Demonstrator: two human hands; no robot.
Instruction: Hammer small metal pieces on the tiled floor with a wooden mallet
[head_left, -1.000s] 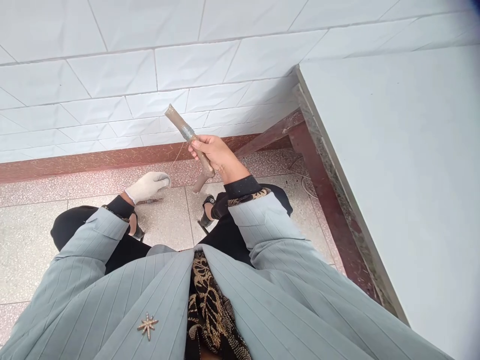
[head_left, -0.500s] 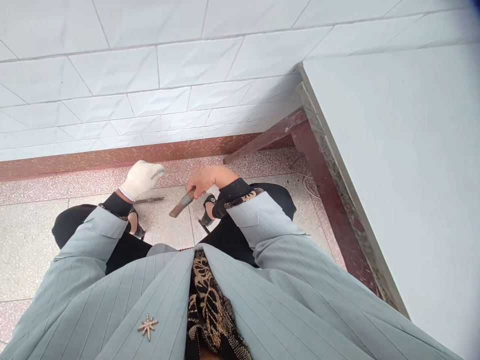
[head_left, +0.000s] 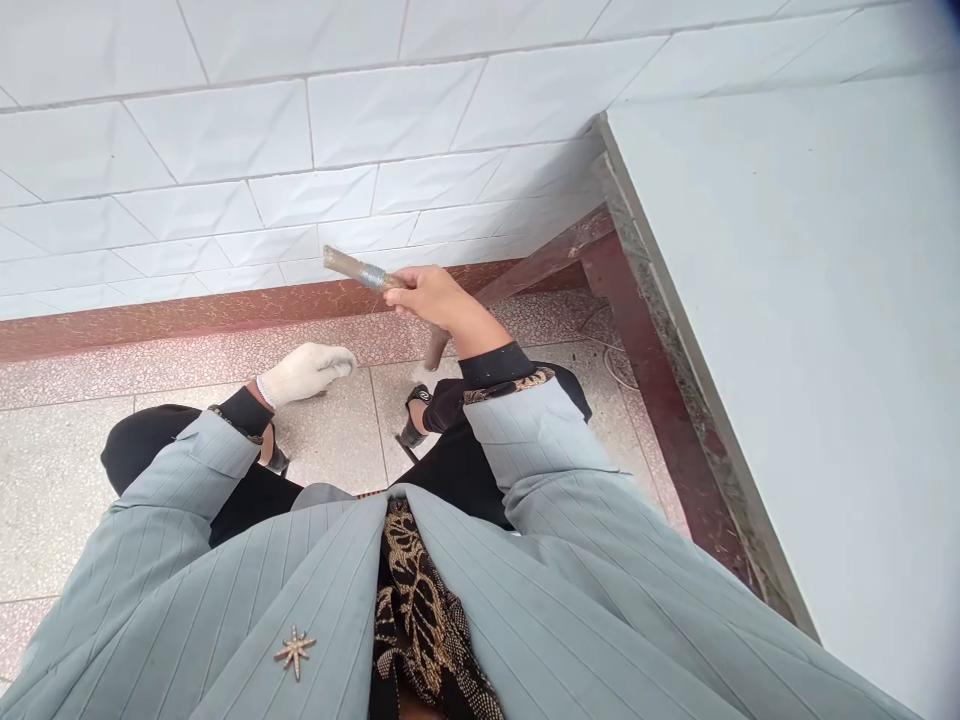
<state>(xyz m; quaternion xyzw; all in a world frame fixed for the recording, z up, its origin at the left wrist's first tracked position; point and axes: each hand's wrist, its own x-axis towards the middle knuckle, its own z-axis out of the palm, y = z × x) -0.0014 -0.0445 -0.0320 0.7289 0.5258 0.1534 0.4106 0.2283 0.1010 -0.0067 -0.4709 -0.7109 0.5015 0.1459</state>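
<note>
My right hand (head_left: 435,297), bare, is closed round a brown stick-like spool (head_left: 360,271) with a band of pale thread wound on it; the spool is raised in front of the tiled wall, tilted up to the left. My left hand (head_left: 306,371) wears a white glove and is lowered near the floor, its fingers pinched together at the right. What it pinches is too thin to make out. A thin dark rod lay on the floor by it in the earlier frames; the glove hides it now. Both arms are in grey striped sleeves.
A white tabletop (head_left: 795,330) with a dark red frame (head_left: 637,330) stands close on the right. A white tiled wall (head_left: 225,150) with a red skirting (head_left: 150,322) is ahead. Speckled floor tiles (head_left: 52,490) lie below, with my sandalled feet (head_left: 412,425) on them.
My right hand swung the spool down to the floor half a second ago, then lifted it again to wall height. The gloved left hand rose slightly and dropped back near the floor.
</note>
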